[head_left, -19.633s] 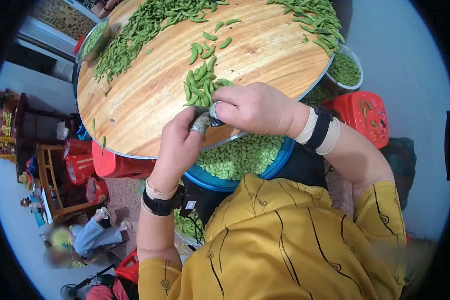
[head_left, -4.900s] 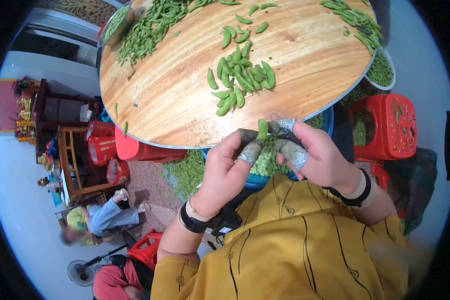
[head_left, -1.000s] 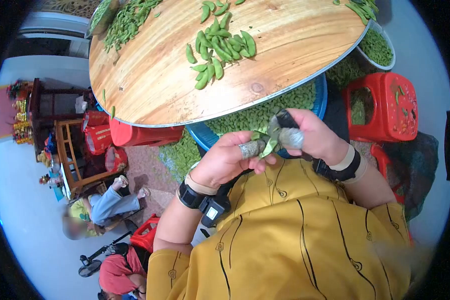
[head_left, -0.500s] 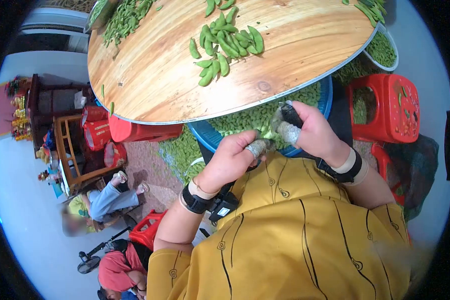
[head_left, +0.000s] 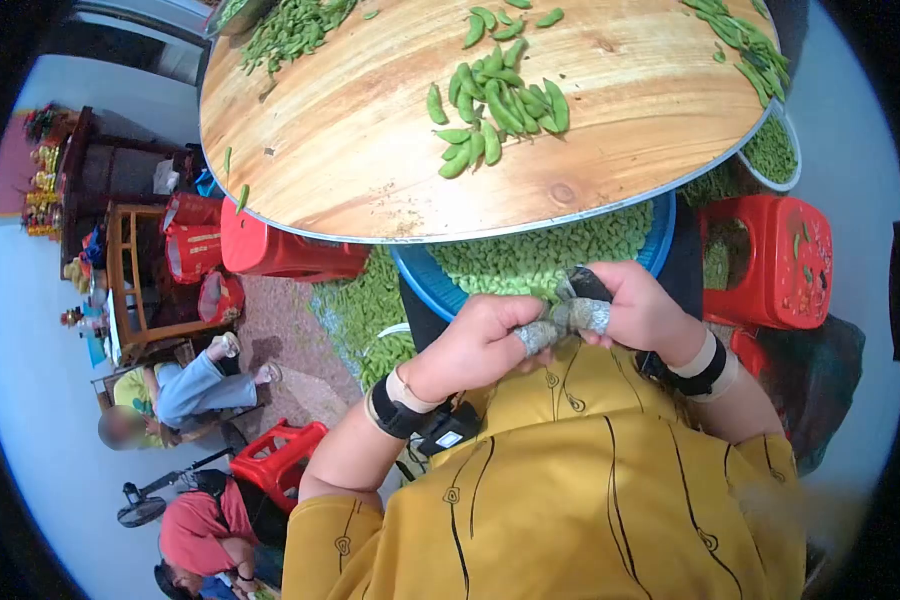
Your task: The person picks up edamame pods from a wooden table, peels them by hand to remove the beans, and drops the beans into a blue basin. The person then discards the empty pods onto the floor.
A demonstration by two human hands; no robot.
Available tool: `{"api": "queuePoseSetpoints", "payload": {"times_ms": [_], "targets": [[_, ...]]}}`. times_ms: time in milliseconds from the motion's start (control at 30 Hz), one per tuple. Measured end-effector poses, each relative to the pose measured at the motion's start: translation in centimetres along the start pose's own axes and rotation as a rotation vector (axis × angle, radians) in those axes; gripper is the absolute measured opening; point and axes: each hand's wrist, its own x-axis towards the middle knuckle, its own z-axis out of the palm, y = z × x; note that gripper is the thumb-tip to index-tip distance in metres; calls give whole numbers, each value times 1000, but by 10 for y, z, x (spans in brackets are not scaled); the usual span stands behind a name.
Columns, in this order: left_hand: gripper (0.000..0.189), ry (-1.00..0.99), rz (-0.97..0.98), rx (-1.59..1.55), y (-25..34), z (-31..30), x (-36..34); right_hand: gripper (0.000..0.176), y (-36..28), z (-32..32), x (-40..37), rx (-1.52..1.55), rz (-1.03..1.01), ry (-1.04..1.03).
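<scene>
Where the left hand (head_left: 475,340) and right hand (head_left: 642,312) meet, both are curled nearly closed, their taped fingertips (head_left: 535,335) pressed together tip to tip. Whether a pod sits in that pinch I cannot tell, since tape and knuckles hide it. Just beyond and below the hands lies a basin (head_left: 425,285) heaped with beans (head_left: 540,250). Farther out, on the table (head_left: 350,170), lies a small heap of pods (head_left: 495,105), well apart from both hands. Such a pod is likely light, soft-walled and a little bendy, easy to bruise but hard to snap. I would take it by its two ends and squeeze along the seam, since the beans inside are probably slick. A stool (head_left: 785,265) stands off to the right hand's side.
</scene>
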Motion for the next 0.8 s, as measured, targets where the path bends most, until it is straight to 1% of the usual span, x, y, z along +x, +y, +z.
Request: {"api": "queuePoseSetpoints", "payload": {"times_ms": [33,67,100,133,167,200,233,300,333,367,400,433,467,500,567,600,633,700,733,800], "targets": [[13,4,7,0,4,-3,-4,5,0,-1,1,154,77,-70],[16,-28,-27,-175,7,-7,-9,4,-1,3,2,276,81,-69],[18,-62,-62,-351,9,-11,-14,4,-2,5,3,268,80,-70],[22,-66,-66,-358,5,-19,-21,4,-2,5,5,299,64,-89],[22,-62,-60,-361,3,-25,-30,4,-3,5,6,332,49,-108],[23,19,-83,-382,1,-31,-41,9,-5,2,7,221,85,-81],[24,99,-105,-403,-2,-37,-52,9,-3,1,9,216,84,-83],[27,172,-356,-125,-23,-56,-74,16,6,1,13,-281,-344,49],[28,159,-410,430,-38,-62,-82,21,-2,-4,11,-565,-321,48],[30,139,-444,985,-51,-65,-89,21,-9,-5,9,-570,-321,51],[30,139,-439,982,-60,-63,-95,20,-17,-5,7,-698,-292,112],[29,186,-597,1125,-67,-60,-102,19,-27,-4,4,-828,-261,171],[28,234,-758,1266,-71,-58,-104,18,-45,-3,3,-760,-250,216],[28,233,-751,1264,-66,-58,-100,18,-52,-9,7,-824,-349,295],[25,430,-331,1019,-49,-52,-85,18,-82,-18,15,-873,-343,382],[22,453,-216,1010,-47,-49,-75,18,-92,-25,25,-958,-362,414],[22,459,-206,1005,-38,-45,-64,19,-100,-30,32,-1046,-384,445],[17,517,71,887,-11,-35,-44,20,-106,-31,41,-1075,-369,438],[17,523,81,883,-3,-33,-35,20,-110,-32,57,-1142,-416,468],[13,441,222,811,7,-29,-21,19,-108,-36,82,-1219,-486,515]]}}
